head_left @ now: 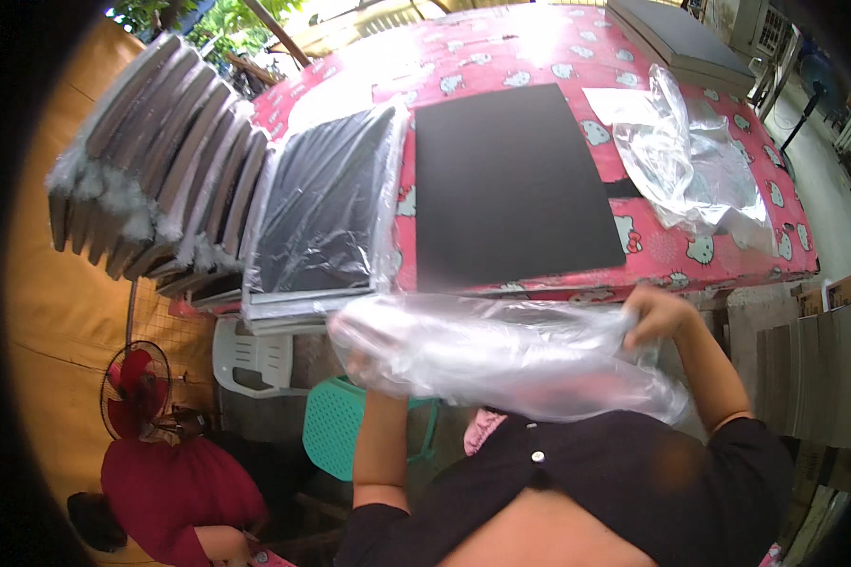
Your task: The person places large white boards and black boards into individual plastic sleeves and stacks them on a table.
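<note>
A clear plastic bag (501, 345) is stretched sideways in front of my body, blurred by motion. At its right end, my right hand (660, 315) is closed on the film with bent fingers. My left hand (352, 333) holds up the other end; the plastic covers it, and its fingers show only as a blur. Just beyond the bag, a flat black rectangular panel (515, 189) lies on the table. To its left is a similar dark panel wrapped in clear plastic (326, 203), on top of other wrapped pieces.
A pink patterned cover (482, 57) spreads over the table. Many wrapped panels (161, 142) lean in a row at left. Crumpled clear plastic (695, 161) lies at right, grey boards (681, 42) behind. Below stand a green stool (334, 430), white chair (255, 354), red-bladed fan (135, 389) and a person in maroon (180, 482).
</note>
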Available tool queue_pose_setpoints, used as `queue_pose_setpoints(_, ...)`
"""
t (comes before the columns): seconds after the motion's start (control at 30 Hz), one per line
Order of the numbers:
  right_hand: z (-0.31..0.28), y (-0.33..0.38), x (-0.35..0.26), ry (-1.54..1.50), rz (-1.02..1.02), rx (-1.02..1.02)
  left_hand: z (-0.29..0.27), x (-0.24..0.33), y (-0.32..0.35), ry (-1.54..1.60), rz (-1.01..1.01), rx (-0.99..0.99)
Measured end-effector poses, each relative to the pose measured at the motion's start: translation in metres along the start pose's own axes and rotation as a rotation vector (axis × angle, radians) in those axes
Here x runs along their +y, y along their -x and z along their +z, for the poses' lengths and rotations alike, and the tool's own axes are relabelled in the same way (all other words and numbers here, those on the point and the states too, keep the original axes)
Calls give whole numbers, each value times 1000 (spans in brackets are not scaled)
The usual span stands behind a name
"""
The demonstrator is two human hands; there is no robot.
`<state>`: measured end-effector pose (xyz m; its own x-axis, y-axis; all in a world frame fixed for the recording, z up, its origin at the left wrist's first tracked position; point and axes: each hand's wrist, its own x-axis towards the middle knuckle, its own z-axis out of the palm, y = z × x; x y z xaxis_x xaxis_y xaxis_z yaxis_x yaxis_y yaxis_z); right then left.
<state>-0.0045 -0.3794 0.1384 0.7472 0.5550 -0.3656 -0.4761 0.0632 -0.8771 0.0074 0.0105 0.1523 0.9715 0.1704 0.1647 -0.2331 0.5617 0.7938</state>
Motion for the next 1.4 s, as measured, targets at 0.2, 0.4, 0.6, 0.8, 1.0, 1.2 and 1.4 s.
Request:
queue_pose_setpoints(0.2,-91,-4,74,377,-178,-147,17,-9,-29,343,-362,-163)
queue_pose_setpoints(0.4,-99,-7,43,-283,-94,436,-89,-50,-36,-215,-375,-847)
queue_pose_setpoints(0.6,-78,-54,36,533,-183,799,-55,-94,-49,102,-460,250)
queue_pose_setpoints(0.8,-43,-92,26,1197,199,1091,-56,-144,-49,-1298,50,314)
queue_pose_setpoints(1.0,-44,-88,26,1158,150,1122,-28,-132,-59,-1407,-121,294)
queue_pose_setpoints(1.2,-49,-90,3,1074,-29,1085,-37,-122,-55,-1345,236,253)
queue_pose_setpoints(1.4,-61,-13,101,458,-446,893,-53,-96,34,-1179,-147,303)
